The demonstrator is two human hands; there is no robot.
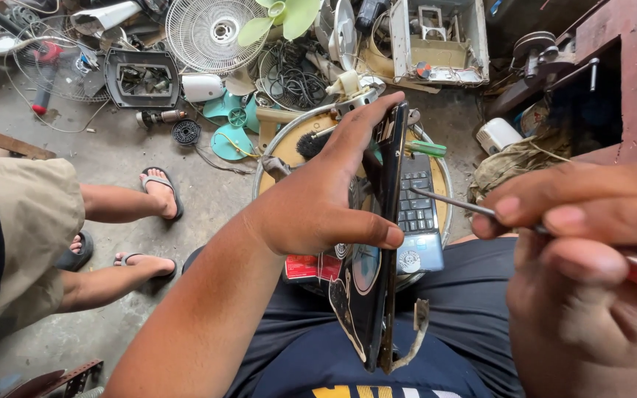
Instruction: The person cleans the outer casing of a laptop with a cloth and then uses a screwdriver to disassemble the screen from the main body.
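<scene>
From the head camera, your left hand (pixel 318 199) is clamped around a thin black laptop (pixel 377 243), standing it on edge over your lap so its side faces the tool. Your right hand (pixel 591 265) pinches a red-handled screwdriver (pixel 451 203), its tip at the laptop's edge. The tip itself is hard to see. Another person's sandalled feet (pixel 149 221) stand close by.

A black panel (pixel 377 243) with a round pale-blue sticker was seen at centre. A red-handled screwdriver (pixel 554 232) showed at right, green fan blades (pixel 282 18) at top, khaki shorts (pixel 23 221) at left.
</scene>
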